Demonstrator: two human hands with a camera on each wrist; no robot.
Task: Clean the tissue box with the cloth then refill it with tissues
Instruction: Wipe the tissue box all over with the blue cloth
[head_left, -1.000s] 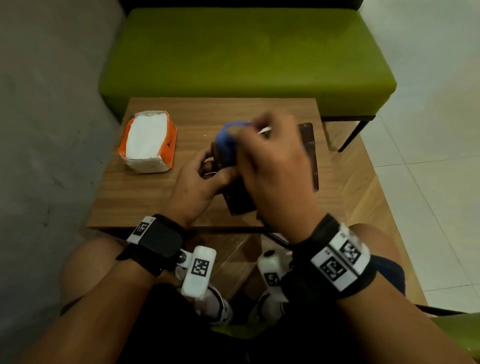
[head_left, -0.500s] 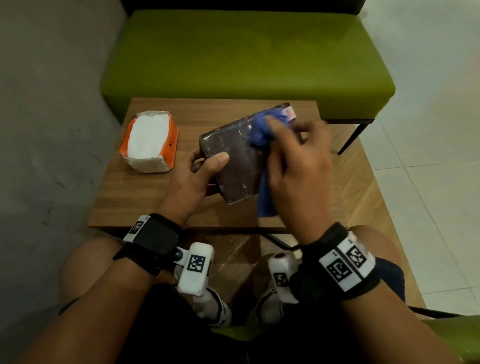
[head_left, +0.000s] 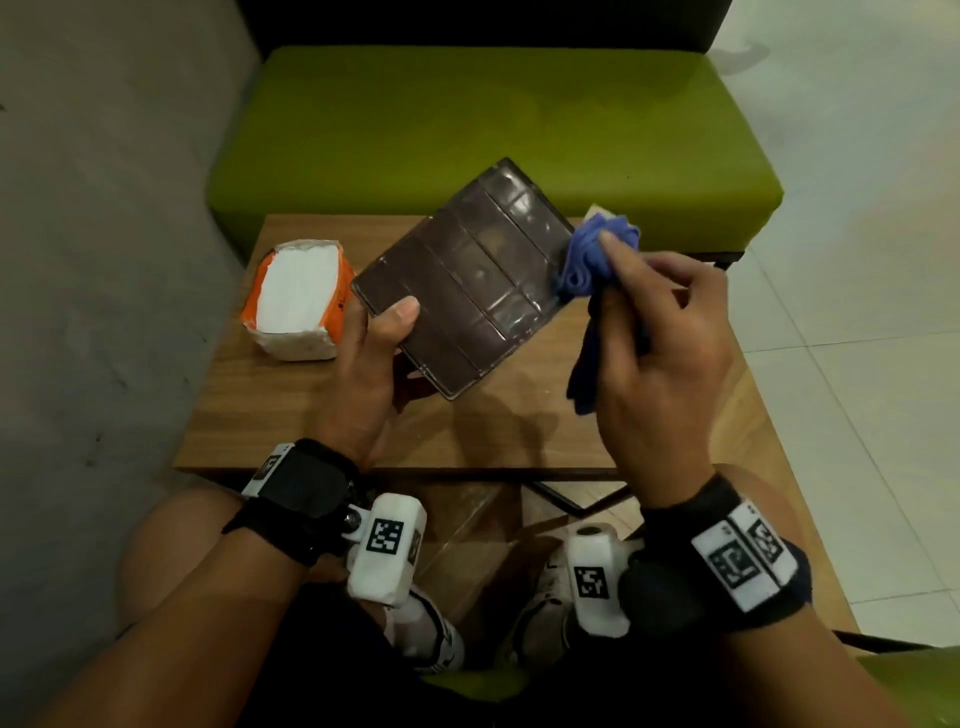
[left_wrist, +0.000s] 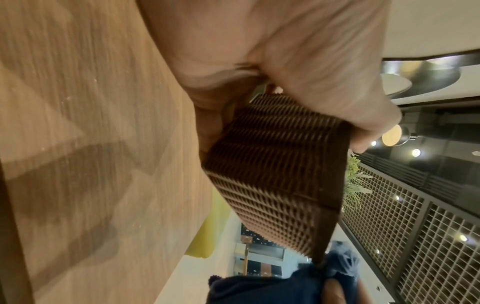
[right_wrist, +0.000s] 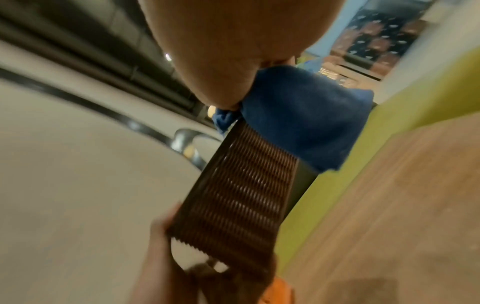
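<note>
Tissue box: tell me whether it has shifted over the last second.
Yes. The tissue box, held by the left hand, has risen and swung out flat; its far corner now overlaps the green bench.

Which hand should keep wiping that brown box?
Probably the right hand: it already pinches the blue cloth against the far edge of the tissue box. The left hand grips the box's near end, holding it lifted off the table.

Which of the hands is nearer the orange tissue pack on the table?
Left. The left hand, gripping the tissue box, is just beside the tissue pack; the right hand holds the cloth beyond the box's far edge.
</note>
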